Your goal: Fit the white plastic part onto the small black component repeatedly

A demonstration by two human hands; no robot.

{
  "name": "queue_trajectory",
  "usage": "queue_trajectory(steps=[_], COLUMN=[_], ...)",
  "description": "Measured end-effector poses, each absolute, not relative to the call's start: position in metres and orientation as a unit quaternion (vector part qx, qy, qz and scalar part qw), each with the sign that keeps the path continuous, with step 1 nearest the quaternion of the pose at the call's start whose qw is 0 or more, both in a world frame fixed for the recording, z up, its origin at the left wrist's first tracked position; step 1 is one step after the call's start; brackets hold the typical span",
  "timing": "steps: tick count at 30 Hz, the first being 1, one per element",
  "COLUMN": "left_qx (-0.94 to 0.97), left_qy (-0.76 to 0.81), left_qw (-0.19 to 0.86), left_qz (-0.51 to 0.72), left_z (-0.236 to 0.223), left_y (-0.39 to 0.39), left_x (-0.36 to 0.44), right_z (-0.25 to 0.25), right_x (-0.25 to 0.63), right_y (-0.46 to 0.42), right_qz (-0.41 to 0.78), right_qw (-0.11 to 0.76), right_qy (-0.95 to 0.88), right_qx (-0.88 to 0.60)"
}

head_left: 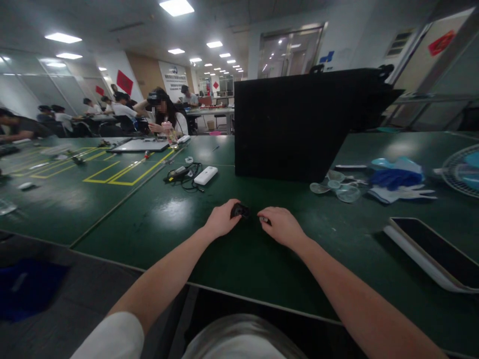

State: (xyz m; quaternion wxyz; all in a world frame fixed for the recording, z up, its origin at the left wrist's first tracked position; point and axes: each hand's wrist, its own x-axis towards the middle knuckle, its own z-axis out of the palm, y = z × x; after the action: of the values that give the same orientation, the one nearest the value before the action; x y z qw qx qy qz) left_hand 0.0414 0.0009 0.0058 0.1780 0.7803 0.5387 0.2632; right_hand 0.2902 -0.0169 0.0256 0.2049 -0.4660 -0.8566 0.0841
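Note:
Both my hands rest on the dark green table in front of me. My left hand is closed around a small black object that pokes out past its fingers. My right hand lies just to the right, fingers curled, pinching a tiny pale piece that I cannot make out. The two hands are a few centimetres apart, with the black object between them.
A large black panel stands upright behind my hands. A white power bank and black cable lie to the back left; clear plastic cups, blue gloves and a tablet lie right. Other people sit at far tables.

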Motion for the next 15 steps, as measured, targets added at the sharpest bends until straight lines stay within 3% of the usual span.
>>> queue_trajectory(steps=[5,15], left_qx=[0.787,0.785], left_qy=[0.508,0.446], left_qw=[0.231,0.319], left_qz=[0.262,0.287], left_z=[0.003,0.003], left_y=[-0.005,-0.008], left_x=[0.057,0.062], right_z=[0.032,0.023], right_x=[0.279,0.273], right_y=[-0.023,-0.017], right_qz=[0.095,0.07], right_qw=[0.34,0.283], right_qy=[-0.831,-0.879], right_qx=[-0.43,-0.376])
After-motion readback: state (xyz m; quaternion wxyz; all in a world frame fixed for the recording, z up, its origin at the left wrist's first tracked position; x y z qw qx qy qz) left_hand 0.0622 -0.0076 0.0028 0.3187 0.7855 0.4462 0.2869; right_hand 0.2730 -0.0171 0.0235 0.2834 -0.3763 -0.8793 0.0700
